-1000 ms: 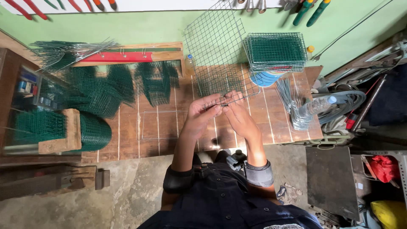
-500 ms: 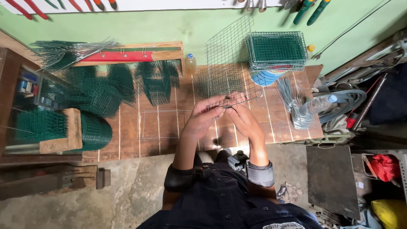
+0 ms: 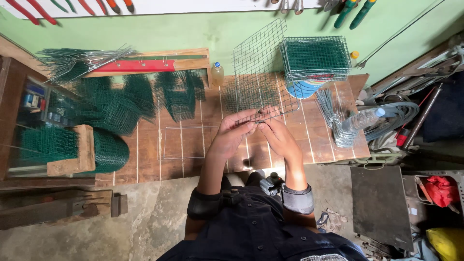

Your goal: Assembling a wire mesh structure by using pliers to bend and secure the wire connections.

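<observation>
A wooden-slatted tabletop is carrying rolls of green mesh, a stack of wire cages and a bundle of bent wires. At its middle, a wire mesh panel is standing tilted, its long axis running away from the person toward the green wall. It is looking light, springy and stiff, best taken along its near edge. The left hand and right hand are both pinching that edge, each grip closed on it.

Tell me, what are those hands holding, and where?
Both the left hand and right hand pinch the near bottom edge of an upright wire mesh panel.
</observation>
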